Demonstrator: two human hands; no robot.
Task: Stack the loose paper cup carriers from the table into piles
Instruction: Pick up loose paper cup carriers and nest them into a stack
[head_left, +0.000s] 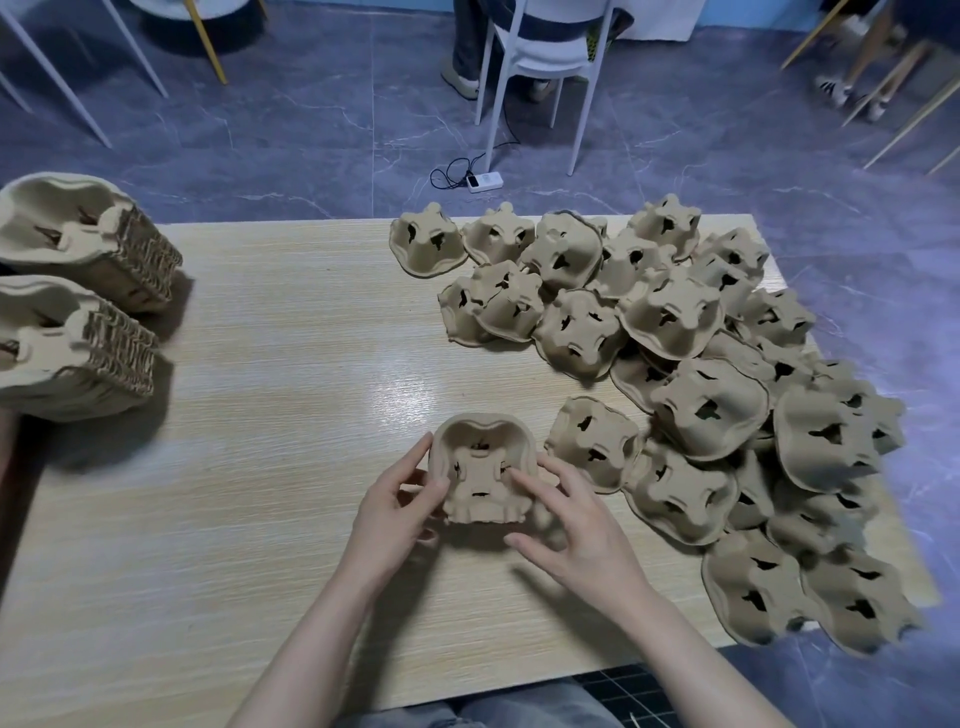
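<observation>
A small stack of brown pulp cup carriers (483, 467) stands cups-up on the wooden table (270, 441) in front of me. My left hand (400, 514) grips its left side, thumb on the rim and fingers curled beneath. My right hand (576, 525) touches its right side with spread, fairly straight fingers. A big heap of loose carriers (691, 395) lies upside down across the table's right half. Two tall finished piles (78, 244) (67, 348) stand at the left edge.
One loose carrier (592, 441) lies just right of my right hand. Beyond the table's far edge are a white chair (540, 57) with a seated person, a power strip (485, 181) on the floor, and other chair legs. Some carriers overhang the table's right front corner.
</observation>
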